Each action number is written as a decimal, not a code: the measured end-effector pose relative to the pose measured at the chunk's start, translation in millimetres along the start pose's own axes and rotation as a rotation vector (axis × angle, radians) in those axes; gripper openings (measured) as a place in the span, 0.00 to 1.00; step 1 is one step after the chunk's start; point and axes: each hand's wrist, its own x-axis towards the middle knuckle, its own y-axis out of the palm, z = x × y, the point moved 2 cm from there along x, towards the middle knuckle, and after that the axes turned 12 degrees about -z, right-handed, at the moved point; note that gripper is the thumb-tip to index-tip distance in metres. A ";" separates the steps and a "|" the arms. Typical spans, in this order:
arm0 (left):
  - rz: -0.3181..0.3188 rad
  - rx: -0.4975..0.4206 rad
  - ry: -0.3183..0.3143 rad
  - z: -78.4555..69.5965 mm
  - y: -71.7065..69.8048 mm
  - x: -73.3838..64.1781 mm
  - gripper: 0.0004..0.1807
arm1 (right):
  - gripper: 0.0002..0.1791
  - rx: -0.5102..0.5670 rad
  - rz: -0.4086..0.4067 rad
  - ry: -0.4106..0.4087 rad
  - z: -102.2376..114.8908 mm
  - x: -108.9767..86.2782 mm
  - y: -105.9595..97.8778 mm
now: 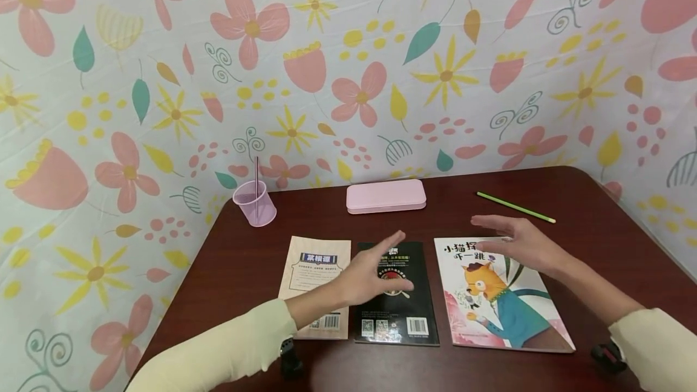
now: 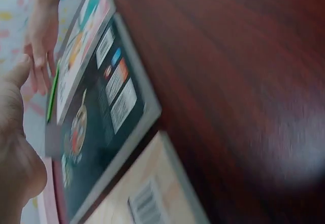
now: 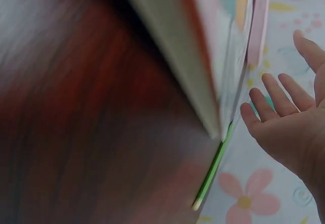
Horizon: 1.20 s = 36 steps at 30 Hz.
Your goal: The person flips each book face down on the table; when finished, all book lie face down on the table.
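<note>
My left hand (image 1: 366,276) hovers over the black book (image 1: 396,313) in the head view, thumb and fingers spread and holding nothing. Left of it lies a beige book (image 1: 310,259), partly covered by my left wrist. My right hand (image 1: 525,242) is held over the top of a white picture book (image 1: 501,301) with an orange animal in blue on its cover. Its fingers are extended, with nothing between them. In the right wrist view, the right hand (image 3: 289,112) shows spread fingers. All three books lie flat, side by side.
A pink pencil case (image 1: 386,196) stands at the back of the dark table (image 1: 310,210). To its left is a pink mesh cup (image 1: 256,207) with a pencil (image 1: 257,174) in it. A green pencil (image 1: 514,206) lies at the back right, before a flowered cloth (image 1: 348,47).
</note>
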 end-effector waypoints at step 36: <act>0.024 0.575 0.154 -35.3 104.0 -26.5 0.68 | 0.27 -0.195 0.049 0.040 -50.4 -3.3 -41.5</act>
